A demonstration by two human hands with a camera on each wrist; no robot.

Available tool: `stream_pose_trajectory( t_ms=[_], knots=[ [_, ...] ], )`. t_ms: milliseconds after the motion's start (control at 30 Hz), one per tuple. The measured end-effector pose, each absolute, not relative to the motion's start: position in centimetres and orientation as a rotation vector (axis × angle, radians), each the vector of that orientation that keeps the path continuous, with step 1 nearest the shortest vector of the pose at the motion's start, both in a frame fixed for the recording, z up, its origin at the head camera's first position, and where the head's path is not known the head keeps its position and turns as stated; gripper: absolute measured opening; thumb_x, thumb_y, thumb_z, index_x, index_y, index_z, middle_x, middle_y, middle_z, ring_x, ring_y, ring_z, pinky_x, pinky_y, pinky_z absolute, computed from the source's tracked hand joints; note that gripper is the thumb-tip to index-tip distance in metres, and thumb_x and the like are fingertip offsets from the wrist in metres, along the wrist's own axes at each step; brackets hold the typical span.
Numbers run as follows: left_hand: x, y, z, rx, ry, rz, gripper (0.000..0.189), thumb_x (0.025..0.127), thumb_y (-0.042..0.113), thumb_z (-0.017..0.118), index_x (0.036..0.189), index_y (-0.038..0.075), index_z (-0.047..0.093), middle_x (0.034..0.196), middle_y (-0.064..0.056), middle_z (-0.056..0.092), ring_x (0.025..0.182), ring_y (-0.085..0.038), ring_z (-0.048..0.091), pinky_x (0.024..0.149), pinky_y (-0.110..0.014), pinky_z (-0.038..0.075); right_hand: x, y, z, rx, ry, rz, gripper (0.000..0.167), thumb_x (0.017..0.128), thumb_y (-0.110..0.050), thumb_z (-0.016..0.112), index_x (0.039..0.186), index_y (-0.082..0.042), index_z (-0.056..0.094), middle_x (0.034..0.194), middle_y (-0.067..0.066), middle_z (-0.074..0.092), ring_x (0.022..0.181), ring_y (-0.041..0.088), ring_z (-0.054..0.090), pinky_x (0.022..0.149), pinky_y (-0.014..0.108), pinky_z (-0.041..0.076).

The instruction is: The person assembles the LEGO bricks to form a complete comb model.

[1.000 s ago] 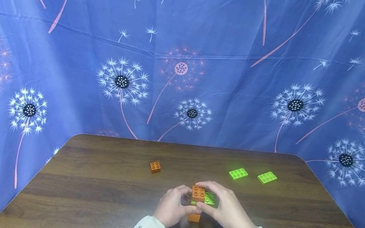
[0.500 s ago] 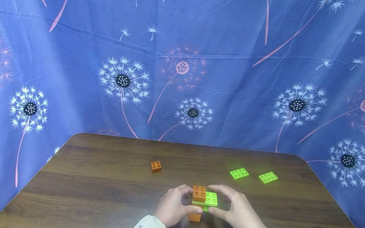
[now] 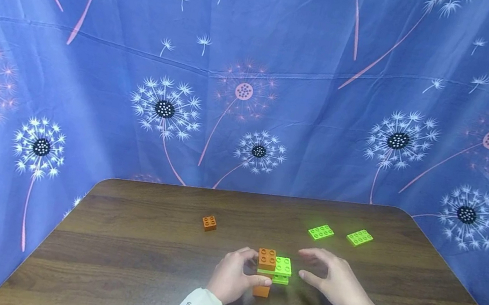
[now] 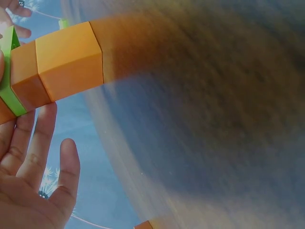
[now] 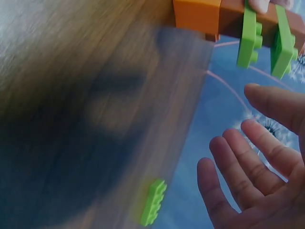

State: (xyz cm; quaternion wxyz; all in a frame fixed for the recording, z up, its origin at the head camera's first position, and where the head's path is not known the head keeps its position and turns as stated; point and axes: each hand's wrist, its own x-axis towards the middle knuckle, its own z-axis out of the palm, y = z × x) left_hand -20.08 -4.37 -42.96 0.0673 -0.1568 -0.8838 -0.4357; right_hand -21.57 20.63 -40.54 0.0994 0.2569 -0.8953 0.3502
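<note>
A tower of toy building bricks (image 3: 267, 258) stands upright on the table, orange bricks alternating with two lime-green plates. Both plates, the upper green plate (image 3: 284, 266) above the lower green plate (image 3: 282, 280), jut out to the right. My left hand (image 3: 228, 276) grips the tower from its left side, thumb across the front and fingers behind. To the right of the plates, my right hand (image 3: 341, 287) is apart from them, holding nothing. In the right wrist view, the fingers (image 5: 228, 157) of that hand are spread below the tower.
A loose orange brick (image 3: 209, 223) lies on the wooden table (image 3: 126, 240), behind and left of the tower. Two loose green plates, one nearer the middle (image 3: 321, 232) and one farther right (image 3: 359, 238), lie toward the back. A blue dandelion-print cloth (image 3: 307, 131) hangs behind.
My right hand has let go of the tower and drawn away to the right, uncovering the green plates. My left hand keeps its grip, and the tower stays in place.
</note>
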Motion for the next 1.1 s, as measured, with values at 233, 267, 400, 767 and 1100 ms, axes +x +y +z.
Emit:
stream_pose_trajectory(
  t_ms=[233,267,400,767,1100],
  knots=[
    [-20.1,-4.4,-43.0,-0.465,-2.671,-1.293,0.042,0.074,0.032,0.09,0.104,0.009,0.072,0.097,0.004,0.07,0.088,-0.018,0.07,0.076,-0.033,0.054,-22.3,21.8,-41.1,0.626,-2.679,0.993,0.035,0.086,-0.013,0.08,0.118,-0.004,0.07,0.114,0.008,0.073,0.098,0.029,0.07,0.083,0.047,0.055],
    [-20.1,-4.4,-43.0,-0.464,-2.673,-1.29,0.042,0.074,0.032,0.09,0.104,0.009,0.072,0.097,0.004,0.07,0.088,-0.018,0.07,0.076,-0.033,0.054,-22.4,21.9,-41.1,0.605,-2.688,0.99,0.035,0.086,-0.013,0.08,0.118,-0.004,0.07,0.114,0.009,0.073,0.098,0.029,0.07,0.083,0.047,0.055],
    [-20.1,-4.4,-43.0,-0.461,-2.674,-1.29,0.042,0.074,0.031,0.09,0.104,0.009,0.072,0.098,0.004,0.071,0.089,-0.018,0.071,0.077,-0.033,0.054,-22.8,22.5,-41.2,0.551,-2.725,1.029,0.037,0.087,-0.013,0.08,0.119,0.0,0.068,0.11,0.013,0.073,0.094,0.028,0.07,0.08,0.044,0.056],
    [-20.1,-4.3,-42.9,-0.436,-2.69,-1.309,0.049,0.074,0.032,0.09,0.111,0.007,0.072,0.105,0.0,0.071,0.09,-0.018,0.071,0.08,-0.038,0.056,-24.4,23.9,-41.7,0.449,-2.798,1.031,0.04,0.089,-0.015,0.078,0.123,0.003,0.065,0.102,0.017,0.074,0.09,0.031,0.071,0.079,0.05,0.056],
    [-20.0,-4.3,-42.9,-0.449,-2.68,-1.309,0.043,0.074,0.032,0.09,0.106,0.011,0.072,0.101,0.004,0.071,0.09,-0.016,0.07,0.079,-0.037,0.055,-26.2,24.3,-42.3,0.386,-2.844,1.012,0.04,0.09,-0.015,0.076,0.123,0.005,0.065,0.102,0.018,0.073,0.091,0.033,0.07,0.074,0.047,0.055]
  ],
)
